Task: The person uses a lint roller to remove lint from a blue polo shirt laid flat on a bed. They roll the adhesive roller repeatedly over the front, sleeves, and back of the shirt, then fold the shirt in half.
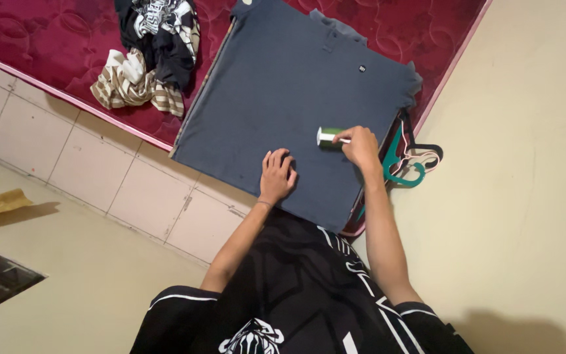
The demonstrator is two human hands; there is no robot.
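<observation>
Head view: a dark blue shirt (296, 98) lies spread flat on a crimson mattress (47, 39), filling the middle of the frame. The left hand (276, 176), at lower centre, rests on the cloth with its fingers spread, pinning it down. The right hand (360, 145), just right of centre, has its grip closed around the handle of a small green lint roller (328, 136), whose drum touches the shirt just left of that hand. The step looks like rolling lint off the shirt; the next stroke seems to call for steady pressure while the flat hand keeps the fabric taut.
</observation>
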